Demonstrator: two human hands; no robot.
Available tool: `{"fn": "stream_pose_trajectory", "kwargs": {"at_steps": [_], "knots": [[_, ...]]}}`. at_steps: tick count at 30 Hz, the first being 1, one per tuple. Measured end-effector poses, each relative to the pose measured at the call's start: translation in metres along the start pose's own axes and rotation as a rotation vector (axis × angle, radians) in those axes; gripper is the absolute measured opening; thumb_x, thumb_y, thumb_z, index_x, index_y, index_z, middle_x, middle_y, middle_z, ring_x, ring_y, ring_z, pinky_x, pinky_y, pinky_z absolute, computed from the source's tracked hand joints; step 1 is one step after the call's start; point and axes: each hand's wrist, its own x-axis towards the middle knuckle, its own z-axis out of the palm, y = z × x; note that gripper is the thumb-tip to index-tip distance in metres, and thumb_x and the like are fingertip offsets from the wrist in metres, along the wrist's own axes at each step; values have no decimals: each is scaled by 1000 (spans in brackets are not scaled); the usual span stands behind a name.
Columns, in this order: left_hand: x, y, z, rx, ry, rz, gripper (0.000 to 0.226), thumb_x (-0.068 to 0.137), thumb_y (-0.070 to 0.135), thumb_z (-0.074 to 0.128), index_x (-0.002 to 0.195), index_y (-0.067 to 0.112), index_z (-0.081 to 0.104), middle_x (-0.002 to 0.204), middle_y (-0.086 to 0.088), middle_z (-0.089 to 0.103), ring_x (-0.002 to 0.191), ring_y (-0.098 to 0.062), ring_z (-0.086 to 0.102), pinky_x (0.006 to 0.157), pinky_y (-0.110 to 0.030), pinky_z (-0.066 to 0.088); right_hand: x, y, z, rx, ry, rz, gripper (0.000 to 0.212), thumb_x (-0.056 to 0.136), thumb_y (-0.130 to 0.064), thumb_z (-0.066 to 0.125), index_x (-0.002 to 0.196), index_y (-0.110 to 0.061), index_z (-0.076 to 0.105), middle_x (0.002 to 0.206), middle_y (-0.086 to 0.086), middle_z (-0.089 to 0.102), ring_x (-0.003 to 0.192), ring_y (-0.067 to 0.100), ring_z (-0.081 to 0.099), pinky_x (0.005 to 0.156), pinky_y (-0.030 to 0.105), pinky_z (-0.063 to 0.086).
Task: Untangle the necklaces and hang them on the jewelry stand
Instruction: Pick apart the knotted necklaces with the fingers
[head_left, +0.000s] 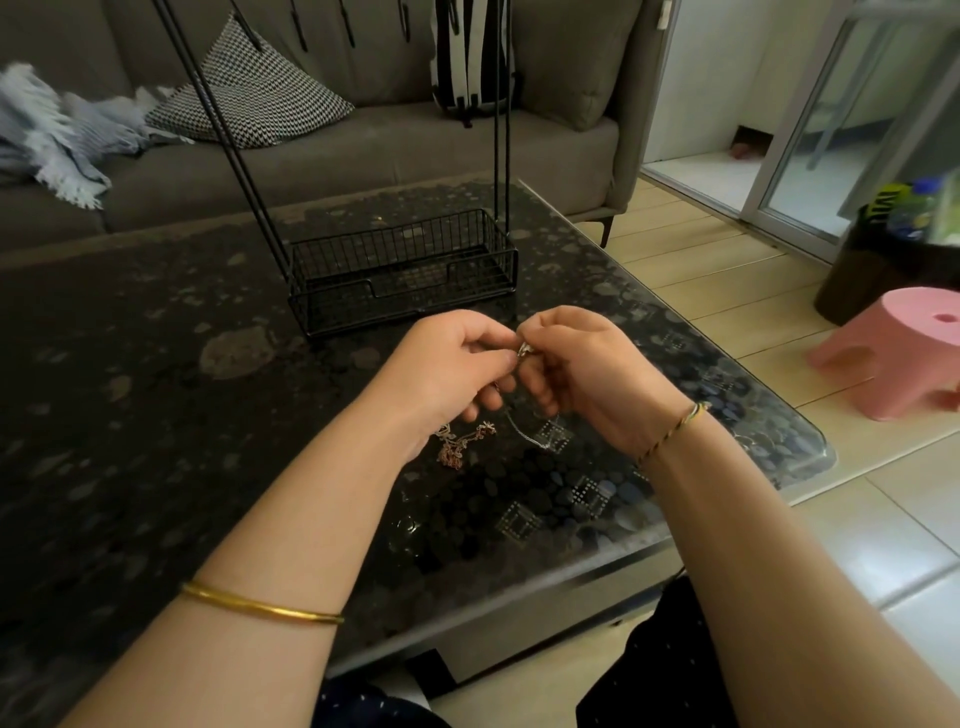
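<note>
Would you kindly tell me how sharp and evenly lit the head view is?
Head view: daylight from the right brightens the floor, the table is dim; left hand, right hand and the silver necklace they pinch look soft; the wide lens tilts the door frame.

jewelry stand: matt black metal wire | table: glossy glass top over dark pebbles | necklaces: fine shiny metal chain | stool: smooth pink plastic | sofa: matt grey cloth

A grey sofa stands behind the dark pebble-patterned table, with pale floor tiles, a pink stool and a daylit sliding glass door to its right.
</note>
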Motion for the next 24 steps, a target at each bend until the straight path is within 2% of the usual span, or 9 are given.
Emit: {"fn": "stream_pose_trajectory", "kwargs": {"at_steps": [6, 12, 15, 19, 24], "knots": [[1, -1, 2, 49, 54, 27, 11, 91, 11, 62, 84, 19, 64, 67, 4, 64, 51, -1, 54, 44, -17, 39, -3, 0, -1, -51, -18, -35, 15, 101, -15, 39, 99, -7, 52, 54, 3, 50, 45, 12, 43, 44, 23, 34], [0, -2, 1, 141, 16, 19, 11, 92, 14, 60, 83, 19, 63, 69, 5, 64, 53, 0, 54, 46, -15, 42, -2, 2, -4, -187, -27, -52, 19, 99, -19, 47, 83, -10, 51, 54, 3, 57, 43, 11, 47, 42, 20, 37], [0, -3, -1, 158, -15, 4, 14, 92, 12, 59, 81, 19, 62, 68, 4, 63, 51, 1, 53, 47, -15, 42, -2, 3, -7, -229, -19, -50, 18, 96, -20, 53, 81, -11, 54, 56, 2, 61, 44, 9, 49, 41, 19, 37], [1, -2, -4, 110, -21, -27, 15, 93, 11, 58, 82, 19, 63, 68, 4, 63, 52, -1, 54, 48, -17, 43, -2, 2, -9, -234, 0, -43, 18, 94, -23, 56, 80, -12, 58, 59, -1, 62, 39, 4, 46, 37, 15, 34], [1, -2, -4, 89, 2, -26, 12, 93, 11, 58, 85, 18, 64, 71, 3, 65, 55, -3, 54, 50, -17, 44, -2, 1, -9, -182, 20, -5, 21, 94, -26, 57, 77, -13, 57, 54, -4, 58, 38, 4, 42, 37, 16, 33]]}}
